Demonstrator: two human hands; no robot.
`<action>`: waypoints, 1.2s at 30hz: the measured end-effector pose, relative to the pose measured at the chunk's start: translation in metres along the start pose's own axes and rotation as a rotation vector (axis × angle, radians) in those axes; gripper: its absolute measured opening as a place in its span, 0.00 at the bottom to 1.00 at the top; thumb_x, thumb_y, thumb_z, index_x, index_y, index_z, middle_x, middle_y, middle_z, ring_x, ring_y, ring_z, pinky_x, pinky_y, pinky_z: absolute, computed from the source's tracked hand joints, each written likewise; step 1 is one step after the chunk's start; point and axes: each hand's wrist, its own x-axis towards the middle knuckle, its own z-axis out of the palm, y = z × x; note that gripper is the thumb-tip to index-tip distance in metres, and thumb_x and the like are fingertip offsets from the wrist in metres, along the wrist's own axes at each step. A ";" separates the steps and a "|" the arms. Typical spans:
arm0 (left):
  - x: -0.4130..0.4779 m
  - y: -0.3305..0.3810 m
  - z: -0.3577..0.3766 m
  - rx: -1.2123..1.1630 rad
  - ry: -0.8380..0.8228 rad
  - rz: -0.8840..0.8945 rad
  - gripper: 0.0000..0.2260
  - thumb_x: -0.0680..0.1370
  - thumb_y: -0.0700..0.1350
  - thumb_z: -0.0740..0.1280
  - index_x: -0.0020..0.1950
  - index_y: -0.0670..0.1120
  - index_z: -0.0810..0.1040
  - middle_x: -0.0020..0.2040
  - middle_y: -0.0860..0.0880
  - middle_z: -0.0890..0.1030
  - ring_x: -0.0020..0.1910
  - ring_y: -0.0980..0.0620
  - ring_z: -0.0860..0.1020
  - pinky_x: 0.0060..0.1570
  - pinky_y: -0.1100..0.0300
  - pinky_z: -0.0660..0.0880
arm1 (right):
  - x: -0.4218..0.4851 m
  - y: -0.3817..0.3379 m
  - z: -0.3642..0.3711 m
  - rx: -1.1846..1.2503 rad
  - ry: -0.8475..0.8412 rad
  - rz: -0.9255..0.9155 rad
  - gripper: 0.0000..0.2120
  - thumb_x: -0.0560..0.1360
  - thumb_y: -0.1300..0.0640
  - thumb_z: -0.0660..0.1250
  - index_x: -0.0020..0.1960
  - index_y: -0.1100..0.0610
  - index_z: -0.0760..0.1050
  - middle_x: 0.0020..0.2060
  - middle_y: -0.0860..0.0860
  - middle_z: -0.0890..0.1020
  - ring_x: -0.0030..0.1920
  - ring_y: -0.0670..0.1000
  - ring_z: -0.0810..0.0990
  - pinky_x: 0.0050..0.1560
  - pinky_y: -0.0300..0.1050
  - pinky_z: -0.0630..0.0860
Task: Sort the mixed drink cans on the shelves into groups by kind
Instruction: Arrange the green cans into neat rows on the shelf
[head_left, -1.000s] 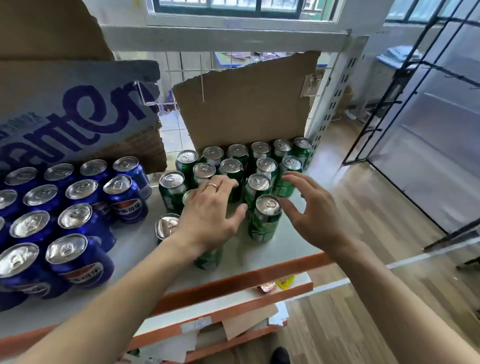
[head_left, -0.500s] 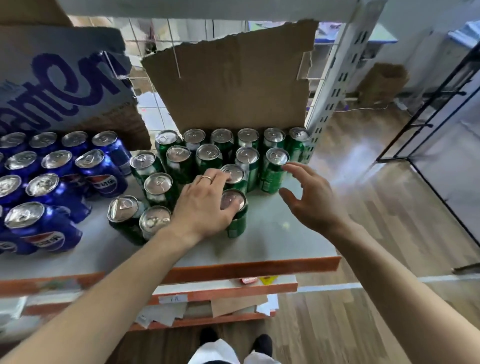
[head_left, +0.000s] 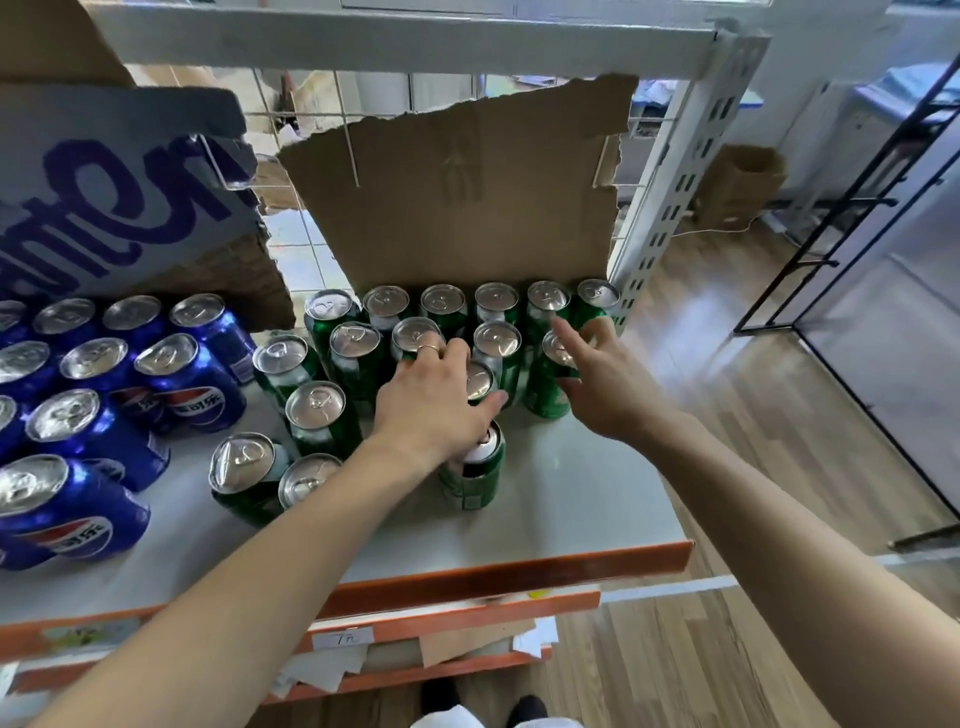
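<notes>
Green cans (head_left: 356, 340) with silver tops are under both hands: the left hand (head_left: 436, 405) lies flat over several tops, fingers spread, the right hand (head_left: 608, 384), open, touches one at the right. They stand grouped on the white shelf (head_left: 571, 509), blue cans (head_left: 166, 356) at the left, cardboard (head_left: 457, 208) behind

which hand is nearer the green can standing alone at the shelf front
Left. The left hand lies over the front green can, hiding part of its lid; the right hand is further back and to its right, at another green can.
</notes>
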 end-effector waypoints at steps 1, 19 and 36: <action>0.002 0.001 0.000 0.010 -0.004 -0.004 0.26 0.76 0.64 0.65 0.65 0.49 0.68 0.65 0.45 0.69 0.62 0.39 0.73 0.53 0.48 0.72 | 0.002 0.000 0.000 0.002 -0.019 0.019 0.34 0.77 0.57 0.67 0.79 0.51 0.56 0.65 0.57 0.65 0.61 0.59 0.71 0.59 0.54 0.75; 0.035 0.032 0.005 0.120 0.045 -0.048 0.27 0.76 0.60 0.66 0.70 0.50 0.66 0.63 0.44 0.75 0.61 0.39 0.75 0.57 0.48 0.70 | 0.007 0.047 -0.008 0.237 0.157 0.011 0.28 0.65 0.56 0.79 0.63 0.58 0.73 0.53 0.56 0.83 0.52 0.59 0.79 0.51 0.49 0.74; 0.065 0.070 0.014 0.077 0.091 -0.099 0.17 0.70 0.59 0.73 0.39 0.51 0.68 0.46 0.48 0.76 0.47 0.44 0.76 0.44 0.53 0.70 | 0.027 0.096 -0.014 0.358 0.093 -0.057 0.25 0.67 0.54 0.79 0.58 0.56 0.71 0.49 0.52 0.79 0.46 0.54 0.76 0.44 0.46 0.71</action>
